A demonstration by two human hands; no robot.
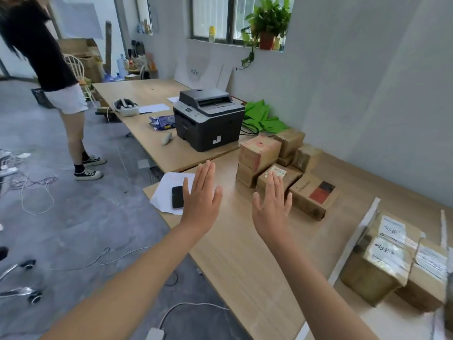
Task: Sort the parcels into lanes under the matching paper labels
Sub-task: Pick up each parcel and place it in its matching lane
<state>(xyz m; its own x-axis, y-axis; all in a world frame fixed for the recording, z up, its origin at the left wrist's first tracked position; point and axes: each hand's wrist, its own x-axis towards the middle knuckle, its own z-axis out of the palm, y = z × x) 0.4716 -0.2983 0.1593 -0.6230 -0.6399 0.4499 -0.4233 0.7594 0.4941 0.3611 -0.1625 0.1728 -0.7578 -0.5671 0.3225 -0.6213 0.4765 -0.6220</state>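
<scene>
Both my hands are stretched out flat over the wooden table (245, 253), fingers apart, holding nothing. My left hand (202, 196) hovers beside a black phone. My right hand (273, 208) is just in front of a heap of brown cardboard parcels (259, 153). One parcel there has a white sticker (278, 171), another a red and black print (316, 195). At the lower right stand more parcels with white handwritten labels (384, 261), behind a white divider strip (355, 241).
A black phone (177, 197) lies on white paper (169, 182) at the table's left corner. A grey printer (208, 119), green bags (262, 119) and a headset (125, 107) sit on the far table. A person (56, 77) stands at the left; cables cross the floor.
</scene>
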